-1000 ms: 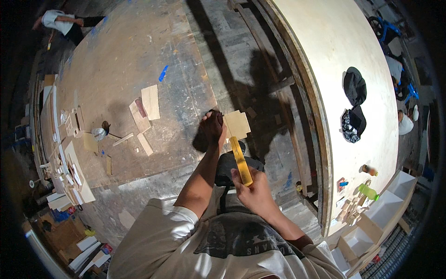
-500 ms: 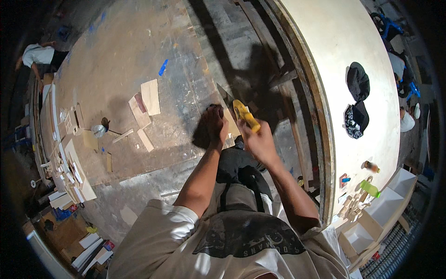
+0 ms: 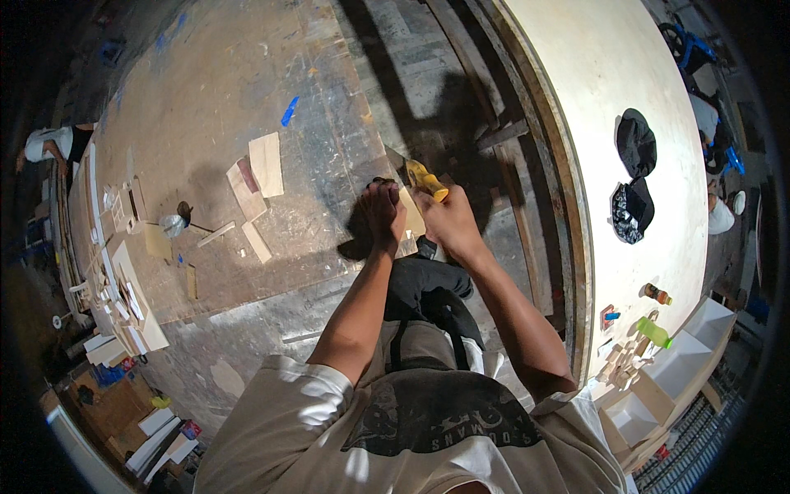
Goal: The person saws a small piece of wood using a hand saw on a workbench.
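My left hand (image 3: pixel 383 210) presses down on a small pale wooden piece (image 3: pixel 412 221) lying on the worn plank floor, fingers curled over its edge. Right beside it, my right hand (image 3: pixel 450 224) grips a yellow-handled hand tool (image 3: pixel 427 179). Its thin blade points up and to the left, past the wooden piece. Whether the blade touches the wood is hidden by my hands. Both forearms reach forward over my dark trousers (image 3: pixel 428 292).
Flat wood offcuts (image 3: pixel 257 174) and a blue scrap (image 3: pixel 289 110) lie on the floor to the left. A big pale curved board (image 3: pixel 609 74) at the right carries two black caps (image 3: pixel 636 142), bottles (image 3: pixel 654 332) and white boxes (image 3: pixel 683 362). Another person (image 3: pixel 51 145) crouches far left.
My right hand has carried the yellow-handled tool from near my lap up to the wooden piece, ending close beside the left hand, which stayed on the wood.
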`<state>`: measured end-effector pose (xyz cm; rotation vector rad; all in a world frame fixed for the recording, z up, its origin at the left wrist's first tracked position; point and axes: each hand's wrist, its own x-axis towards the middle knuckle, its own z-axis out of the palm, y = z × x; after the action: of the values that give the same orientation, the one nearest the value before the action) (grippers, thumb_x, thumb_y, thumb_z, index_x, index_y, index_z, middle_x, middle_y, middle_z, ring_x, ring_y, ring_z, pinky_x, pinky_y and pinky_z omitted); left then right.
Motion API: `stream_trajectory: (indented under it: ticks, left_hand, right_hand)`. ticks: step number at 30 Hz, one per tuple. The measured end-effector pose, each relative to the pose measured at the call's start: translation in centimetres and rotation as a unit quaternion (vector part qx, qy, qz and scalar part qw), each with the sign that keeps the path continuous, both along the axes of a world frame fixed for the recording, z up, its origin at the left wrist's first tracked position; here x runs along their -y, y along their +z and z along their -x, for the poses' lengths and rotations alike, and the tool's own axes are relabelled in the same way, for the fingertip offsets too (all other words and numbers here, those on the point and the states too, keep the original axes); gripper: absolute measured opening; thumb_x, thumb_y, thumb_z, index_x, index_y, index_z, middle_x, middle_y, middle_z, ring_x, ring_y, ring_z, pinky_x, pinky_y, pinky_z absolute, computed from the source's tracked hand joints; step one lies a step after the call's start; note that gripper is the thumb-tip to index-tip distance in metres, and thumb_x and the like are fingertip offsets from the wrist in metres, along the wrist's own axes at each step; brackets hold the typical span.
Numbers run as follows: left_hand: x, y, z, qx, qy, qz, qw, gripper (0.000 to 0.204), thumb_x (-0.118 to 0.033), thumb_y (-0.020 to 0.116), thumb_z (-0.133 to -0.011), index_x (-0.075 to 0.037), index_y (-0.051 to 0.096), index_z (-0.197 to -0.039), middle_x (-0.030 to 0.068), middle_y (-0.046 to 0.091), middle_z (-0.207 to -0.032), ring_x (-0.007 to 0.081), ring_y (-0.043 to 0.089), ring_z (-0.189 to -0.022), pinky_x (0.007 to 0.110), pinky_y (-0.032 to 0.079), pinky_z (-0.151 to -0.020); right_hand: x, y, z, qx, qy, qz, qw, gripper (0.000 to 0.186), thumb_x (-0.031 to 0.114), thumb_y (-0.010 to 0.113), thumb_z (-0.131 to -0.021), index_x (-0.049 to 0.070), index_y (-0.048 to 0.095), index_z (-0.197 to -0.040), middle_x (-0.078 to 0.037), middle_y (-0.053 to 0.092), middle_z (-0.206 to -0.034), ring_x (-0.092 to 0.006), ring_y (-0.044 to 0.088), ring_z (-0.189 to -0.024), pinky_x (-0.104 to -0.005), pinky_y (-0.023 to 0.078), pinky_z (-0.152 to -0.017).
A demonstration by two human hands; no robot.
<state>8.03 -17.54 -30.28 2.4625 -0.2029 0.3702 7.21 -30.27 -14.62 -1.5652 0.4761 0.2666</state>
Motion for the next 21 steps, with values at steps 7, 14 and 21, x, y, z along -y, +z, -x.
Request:
stream_trajectory:
  ticks: [7, 14, 21]
  left_hand:
    - [0.1, 0.1, 0.0, -0.008, 0.009, -0.041, 0.999, 0.010, -0.014, 0.057, -0.089, -0.006, 0.053, -0.093, 0.0156, 0.052, -0.097, 0.0347, 0.049, -0.096, 0.046, 0.039, -0.087]
    - [0.1, 0.1, 0.0, -0.008, -0.040, -0.111, 0.993, 0.010, -0.014, 0.054, -0.090, -0.007, 0.054, -0.096, 0.0140, 0.052, -0.099, 0.0327, 0.048, -0.099, 0.045, 0.038, -0.089]
    - [-0.3, -2.5, 0.2, 0.013, -0.043, -0.115, 0.992, 0.011, -0.016, 0.053, -0.090, -0.007, 0.055, -0.096, 0.0146, 0.052, -0.099, 0.0332, 0.049, -0.099, 0.046, 0.038, -0.089]
  right_hand:
    - [-0.1, 2.1, -0.5, -0.057, 0.018, 0.007, 0.998, 0.031, 0.021, 0.060, -0.088, -0.008, 0.060, -0.079, -0.006, 0.053, -0.058, -0.0092, 0.047, -0.057, -0.0335, 0.041, -0.052]
    - [-0.4, 1.6, 0.1, 0.025, 0.005, -0.042, 0.999, 0.024, 0.018, 0.060, -0.091, -0.002, 0.059, -0.079, 0.002, 0.050, -0.056, -0.0051, 0.043, -0.044, -0.0255, 0.032, -0.039]
    - [-0.3, 2.6, 0.2, 0.031, 0.024, -0.015, 0.999, 0.029, 0.021, 0.059, -0.089, 0.000, 0.054, -0.070, 0.003, 0.046, -0.054, -0.0055, 0.042, -0.043, -0.0263, 0.032, -0.039]
